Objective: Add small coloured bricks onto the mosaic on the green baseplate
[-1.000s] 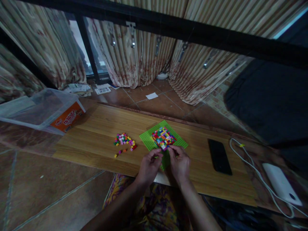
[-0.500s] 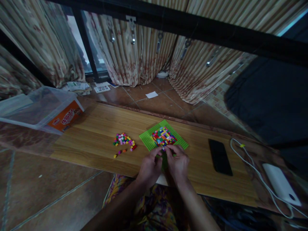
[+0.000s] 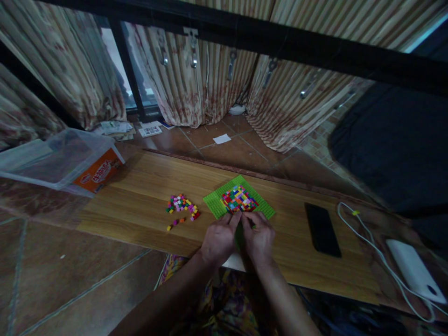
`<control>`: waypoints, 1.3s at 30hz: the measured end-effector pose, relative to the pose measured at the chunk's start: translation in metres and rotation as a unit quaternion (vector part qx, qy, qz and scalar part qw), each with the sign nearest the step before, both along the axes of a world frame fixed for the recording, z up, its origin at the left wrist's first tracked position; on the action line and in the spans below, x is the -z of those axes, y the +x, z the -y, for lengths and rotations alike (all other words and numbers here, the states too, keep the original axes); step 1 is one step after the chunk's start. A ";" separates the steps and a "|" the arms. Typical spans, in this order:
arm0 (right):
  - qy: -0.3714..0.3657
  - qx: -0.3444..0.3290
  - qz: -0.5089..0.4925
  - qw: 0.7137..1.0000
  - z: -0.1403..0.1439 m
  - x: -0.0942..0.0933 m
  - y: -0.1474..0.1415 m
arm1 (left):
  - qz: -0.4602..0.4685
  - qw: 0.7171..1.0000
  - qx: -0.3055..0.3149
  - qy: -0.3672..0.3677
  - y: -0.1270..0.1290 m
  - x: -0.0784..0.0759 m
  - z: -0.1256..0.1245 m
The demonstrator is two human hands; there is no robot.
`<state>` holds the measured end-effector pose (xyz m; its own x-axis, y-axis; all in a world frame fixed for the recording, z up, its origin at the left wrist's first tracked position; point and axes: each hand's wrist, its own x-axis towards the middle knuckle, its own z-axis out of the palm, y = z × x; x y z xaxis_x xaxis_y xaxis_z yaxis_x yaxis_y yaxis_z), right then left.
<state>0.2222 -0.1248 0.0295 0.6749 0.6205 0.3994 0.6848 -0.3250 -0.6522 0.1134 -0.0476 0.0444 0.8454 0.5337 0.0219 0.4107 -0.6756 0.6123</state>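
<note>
Shift, head view: left hand (image 3: 220, 237) has closed in on the right hand (image 3: 259, 237) since a second ago; near-corner bricks that showed then are now behind the fingertips.
Left hand: fingers curled in, thumb and index finger at the near corner of the brick mosaic (image 3: 240, 198).
Right hand: fingers bent, thumb and index finger close together at the same corner.
Hands together: fingertips meet or nearly meet, palms apart; can't tell if either pinches a brick.
Brick mosaic: just beyond the fingertips, on the green baseplate (image 3: 213, 199), which sits cornerwise on the wooden table (image 3: 140, 205).
Loose bricks (image 3: 179, 202): scattered on the table, left of the baseplate, well apart from the left hand.
Phone (image 3: 322, 229): flat, dark, right of the right hand.
Hidden: mosaic's near corner and much of the baseplate's near part, under the hands.
Cut off: clear bin (image 3: 66, 163) at the left edge; both forearms at the near edge.
Hard to make out: single studs and the fingertip contact, too small and dim.
</note>
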 end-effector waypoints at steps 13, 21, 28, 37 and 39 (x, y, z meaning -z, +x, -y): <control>-0.012 -0.005 -0.013 1.000 0.001 -0.001 0.004 | -0.028 0.997 0.036 0.068 0.005 -0.009 -0.001; 0.038 0.002 0.007 0.999 0.008 -0.006 -0.016 | 0.015 0.997 -0.031 0.075 -0.039 0.001 0.005; -0.034 -0.190 -0.004 0.981 -0.032 0.004 -0.061 | 0.068 0.966 -0.223 0.113 -0.114 0.019 -0.028; -0.137 -0.195 0.007 0.971 -0.074 0.009 -0.071 | 0.022 0.963 -0.250 0.101 -0.128 0.032 -0.054; -0.140 -0.196 0.014 0.970 -0.073 0.010 -0.071 | 0.034 0.966 -0.236 0.102 -0.122 0.034 -0.058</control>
<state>0.1512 -0.0518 0.0194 0.3556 0.9146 0.1923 0.8081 -0.1975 -0.5549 -0.0084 0.0109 0.0104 0.5019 0.8379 0.2146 0.6654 -0.5326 0.5231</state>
